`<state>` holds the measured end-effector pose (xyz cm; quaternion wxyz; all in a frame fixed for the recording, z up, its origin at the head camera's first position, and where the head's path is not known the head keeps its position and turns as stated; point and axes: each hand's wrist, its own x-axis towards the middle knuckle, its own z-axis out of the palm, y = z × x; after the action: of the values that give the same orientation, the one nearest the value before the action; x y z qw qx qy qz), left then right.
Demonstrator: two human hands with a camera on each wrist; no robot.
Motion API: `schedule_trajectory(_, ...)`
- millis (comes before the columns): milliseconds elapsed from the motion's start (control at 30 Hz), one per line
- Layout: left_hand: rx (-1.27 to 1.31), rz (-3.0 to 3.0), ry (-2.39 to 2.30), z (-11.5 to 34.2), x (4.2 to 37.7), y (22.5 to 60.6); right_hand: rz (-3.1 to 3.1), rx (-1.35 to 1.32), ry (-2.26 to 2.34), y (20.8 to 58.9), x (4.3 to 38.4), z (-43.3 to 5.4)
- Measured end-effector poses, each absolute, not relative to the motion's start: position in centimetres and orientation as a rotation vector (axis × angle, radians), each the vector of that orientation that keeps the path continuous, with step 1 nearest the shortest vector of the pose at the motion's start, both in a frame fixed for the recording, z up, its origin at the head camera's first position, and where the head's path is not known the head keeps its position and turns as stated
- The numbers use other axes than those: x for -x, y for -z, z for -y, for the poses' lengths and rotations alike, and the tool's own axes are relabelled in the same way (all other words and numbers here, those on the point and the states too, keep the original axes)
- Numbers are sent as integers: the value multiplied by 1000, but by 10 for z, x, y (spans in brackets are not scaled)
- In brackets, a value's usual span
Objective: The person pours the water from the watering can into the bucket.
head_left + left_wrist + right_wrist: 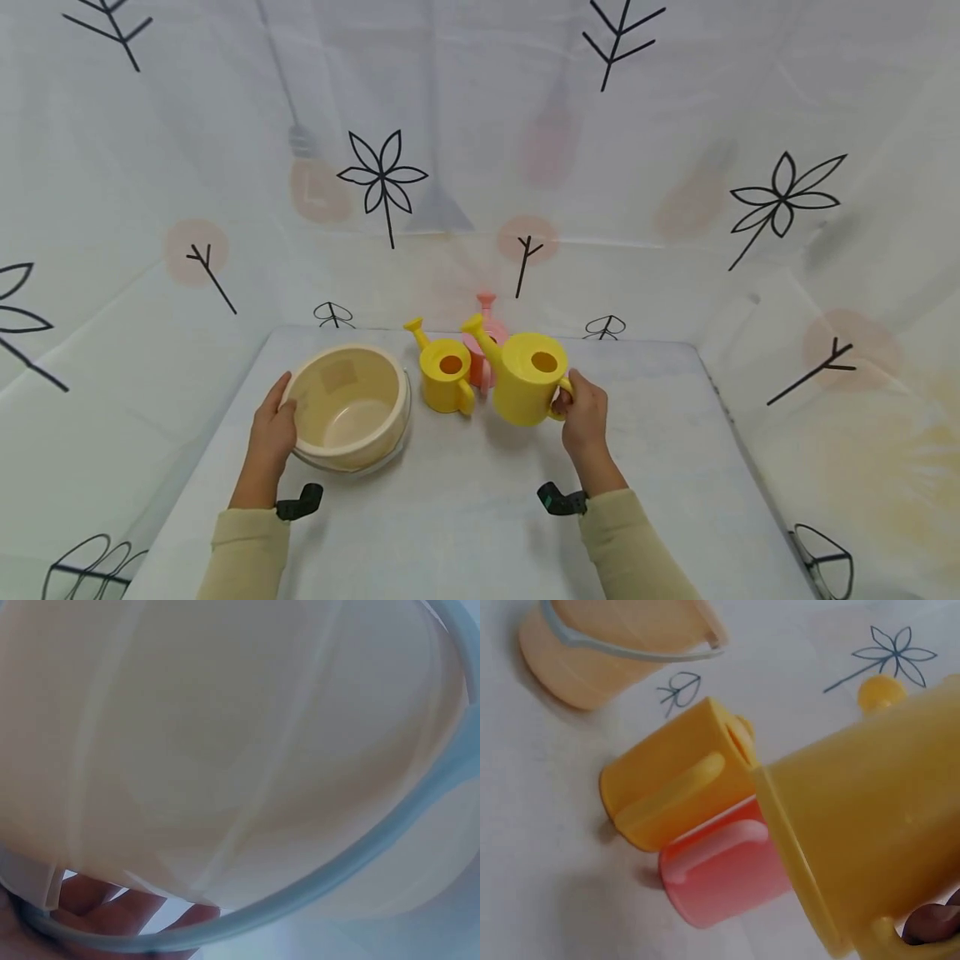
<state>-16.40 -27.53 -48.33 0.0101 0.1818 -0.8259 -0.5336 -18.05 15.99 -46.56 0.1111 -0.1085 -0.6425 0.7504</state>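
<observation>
In the head view, my left hand (272, 429) grips the left rim of a cream plastic bucket (381, 393), thumb at the rim. The left wrist view shows fingers (124, 911) beside the bucket's pale grey handle (360, 851). My right hand (587, 417) holds a yellow watering can (517, 387) by its handle, raised above the table with its spout to the left. Between bucket and held can stands a smaller yellow watering can (442, 390). A pink watering can (481, 371) sits beside it, partly hidden behind the held one in the head view.
The white-covered table (450, 533) reaches back to a white printed cloth (465, 275) that hangs behind and along both sides. Dark wrist cameras (300, 502) are strapped on at both cuffs.
</observation>
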Motion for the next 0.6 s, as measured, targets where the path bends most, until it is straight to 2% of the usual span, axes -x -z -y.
schedule_trajectory(600, -553, 2584, 1631, 278, 165, 485, 1924, 23, -2250, 445, 191, -132)
